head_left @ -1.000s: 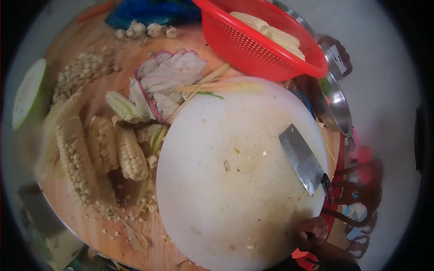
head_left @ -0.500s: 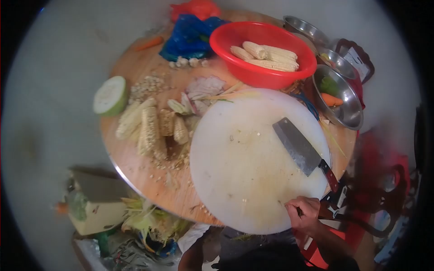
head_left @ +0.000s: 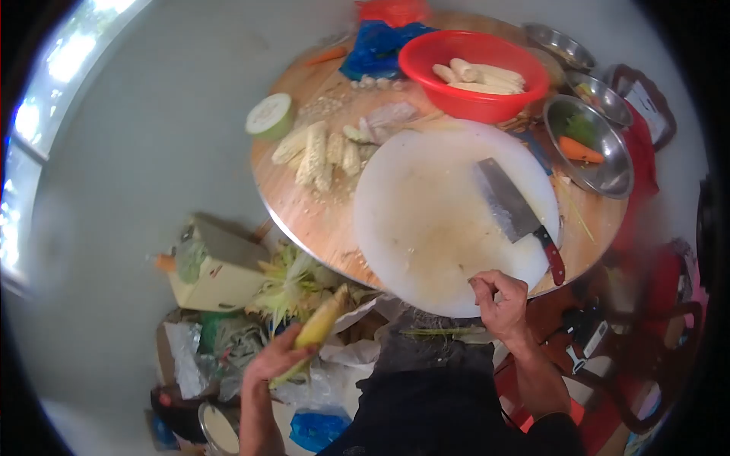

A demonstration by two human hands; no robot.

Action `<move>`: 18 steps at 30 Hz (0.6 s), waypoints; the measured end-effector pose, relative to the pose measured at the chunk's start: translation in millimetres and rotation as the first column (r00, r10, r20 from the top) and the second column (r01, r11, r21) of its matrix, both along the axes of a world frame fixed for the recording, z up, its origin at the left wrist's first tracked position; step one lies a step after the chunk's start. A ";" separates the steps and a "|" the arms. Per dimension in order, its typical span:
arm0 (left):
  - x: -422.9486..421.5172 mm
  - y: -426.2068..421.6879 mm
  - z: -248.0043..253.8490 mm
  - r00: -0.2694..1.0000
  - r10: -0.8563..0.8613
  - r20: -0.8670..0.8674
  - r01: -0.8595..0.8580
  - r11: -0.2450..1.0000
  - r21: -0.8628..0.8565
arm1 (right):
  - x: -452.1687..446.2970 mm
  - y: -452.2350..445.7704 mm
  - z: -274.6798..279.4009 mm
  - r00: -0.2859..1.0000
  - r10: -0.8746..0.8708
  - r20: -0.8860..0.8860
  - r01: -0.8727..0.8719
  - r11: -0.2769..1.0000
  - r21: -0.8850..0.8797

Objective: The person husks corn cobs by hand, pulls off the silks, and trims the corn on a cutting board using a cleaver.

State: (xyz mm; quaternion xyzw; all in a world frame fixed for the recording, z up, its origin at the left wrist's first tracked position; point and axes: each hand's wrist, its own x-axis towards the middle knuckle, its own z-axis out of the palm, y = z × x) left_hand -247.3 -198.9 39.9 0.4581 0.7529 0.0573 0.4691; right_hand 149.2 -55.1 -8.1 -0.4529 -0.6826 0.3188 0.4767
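My left hand (head_left: 280, 356) is wrapped round an ear of corn in its yellow-green husk (head_left: 322, 318), low at the left, off the table's edge. At the near right rim of the round white cutting board (head_left: 426, 220), my right hand (head_left: 500, 302) has its fingers curled together; anything between them is too small to make out. A cleaver (head_left: 511, 201) with a dark red handle lies on the board's right part, just beyond my right hand. Several corn cobs (head_left: 313, 156) lie left of the board, with loose kernels around them.
A red basin (head_left: 475, 106) of peeled corn stands behind the board. Steel bowls (head_left: 617, 178) are at the right, one with a carrot (head_left: 580, 150). A cut green gourd (head_left: 270, 116) sits at the table's left edge. Husks (head_left: 293, 281) and a box (head_left: 220, 266) are below left.
The view has shifted down and left. My left hand has come into view with the husked corn in it. My right hand stays by the board's near edge, its fingers curled.
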 end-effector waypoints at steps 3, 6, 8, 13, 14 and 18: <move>9.2 2.7 44.6 0.948 0.093 0.305 -0.181 0.945 0.272 | -6.6 -4.3 18.7 0.979 0.131 -0.157 -0.156 0.975 -0.160; 41.3 33.9 57.5 0.828 0.043 0.559 -0.334 0.839 0.429 | -19.3 2.7 43.0 0.918 0.220 -0.328 -0.327 0.890 -0.318; 65.3 70.3 53.9 0.769 -0.074 0.635 -0.304 0.832 0.464 | -26.9 13.0 62.6 0.889 0.233 -0.395 -0.381 0.853 -0.355; 162.2 156.9 51.3 0.769 -0.275 0.577 -0.173 0.780 0.602 | -19.4 69.1 96.9 0.945 0.148 -0.293 -0.189 0.975 -0.114; 177.3 170.6 43.2 0.822 -0.321 0.471 -0.113 0.719 0.686 | -11.5 77.0 104.8 0.951 0.116 -0.285 -0.153 0.982 -0.111; 226.8 206.6 33.9 0.915 -0.374 0.152 0.069 0.516 0.854 | 10.5 101.6 122.1 0.939 -0.040 -0.341 -0.007 0.990 -0.137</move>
